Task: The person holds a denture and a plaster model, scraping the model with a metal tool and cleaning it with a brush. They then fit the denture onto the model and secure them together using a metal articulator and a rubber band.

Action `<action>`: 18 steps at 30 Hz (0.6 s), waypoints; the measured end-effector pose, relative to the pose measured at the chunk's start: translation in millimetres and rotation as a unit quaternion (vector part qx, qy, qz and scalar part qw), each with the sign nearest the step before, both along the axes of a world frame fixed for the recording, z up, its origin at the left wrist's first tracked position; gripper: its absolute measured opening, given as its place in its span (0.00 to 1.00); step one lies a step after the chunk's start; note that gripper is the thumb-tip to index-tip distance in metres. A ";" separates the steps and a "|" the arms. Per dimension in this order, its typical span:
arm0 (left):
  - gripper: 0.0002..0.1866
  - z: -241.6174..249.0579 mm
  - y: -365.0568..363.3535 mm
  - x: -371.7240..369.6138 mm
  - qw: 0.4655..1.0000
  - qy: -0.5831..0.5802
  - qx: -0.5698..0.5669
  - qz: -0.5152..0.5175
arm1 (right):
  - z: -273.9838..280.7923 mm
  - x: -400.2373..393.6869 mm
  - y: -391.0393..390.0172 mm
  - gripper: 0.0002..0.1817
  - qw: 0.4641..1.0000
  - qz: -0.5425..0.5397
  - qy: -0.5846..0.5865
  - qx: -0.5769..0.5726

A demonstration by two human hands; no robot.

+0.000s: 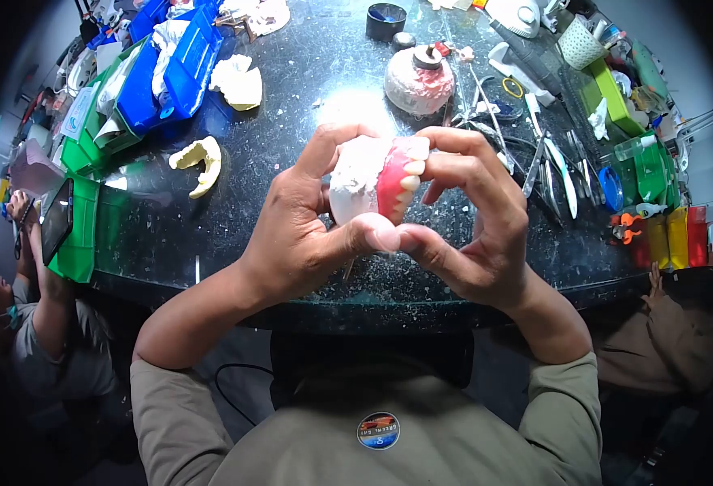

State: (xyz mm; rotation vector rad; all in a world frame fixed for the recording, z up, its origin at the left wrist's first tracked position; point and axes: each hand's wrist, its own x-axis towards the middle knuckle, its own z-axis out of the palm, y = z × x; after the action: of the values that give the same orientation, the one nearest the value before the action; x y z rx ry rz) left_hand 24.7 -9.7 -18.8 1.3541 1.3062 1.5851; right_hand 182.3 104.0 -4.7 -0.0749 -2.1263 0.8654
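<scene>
A white plaster dental cast (353,185) is held up over the front of the dark table. Along its right side runs a pink wax denture (392,180) with a row of cream-coloured teeth. My left hand (295,215) is curled round the cast, forefinger at the top and thumb at the bottom. From the right, my right hand (482,223) has its fingertips against the upper end of the denture. Its thumb touches my left thumb at the lower edge. The palm side of the cast is hidden.
A plaster-spattered round burner (419,85) and black cup (385,23) stand behind. Dental hand tools (563,174) lie right. Yellowish plaster pieces (204,166) and blue bins (194,61) are left. A person's hand (20,206) shows far left, another person's hand (656,283) far right.
</scene>
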 end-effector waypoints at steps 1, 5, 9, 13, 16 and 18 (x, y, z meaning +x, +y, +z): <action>0.43 -0.3 1.1 -1.0 1.000 0.011 0.012 0.006 | -0.2 -0.5 0.1 0.21 1.000 0.002 0.004 -0.001; 0.43 3.3 1.8 -6.1 0.994 0.106 0.017 0.026 | -0.8 -1.2 -0.4 0.18 1.000 0.010 0.005 -0.011; 0.41 3.0 2.3 -6.0 0.993 0.113 0.008 0.036 | -3.0 -0.9 0.6 0.16 0.999 0.019 -0.004 -0.033; 0.41 4.0 1.6 -5.7 0.993 0.108 0.007 0.042 | -7.6 -2.4 -0.7 0.14 0.997 0.024 0.022 -0.076; 0.40 2.5 1.9 -5.3 0.994 0.096 0.014 0.041 | -10.2 -2.7 -1.5 0.14 0.994 0.026 0.035 -0.099; 0.40 1.6 2.0 -6.1 0.994 0.097 0.021 0.039 | -11.2 -3.4 -1.8 0.13 0.993 0.028 0.042 -0.108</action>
State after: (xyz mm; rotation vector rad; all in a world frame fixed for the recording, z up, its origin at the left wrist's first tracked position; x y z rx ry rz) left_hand 18.6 -7.7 -17.2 1.5311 1.4653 1.5720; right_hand 178.9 102.1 -16.0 -0.0890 -1.9585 1.1113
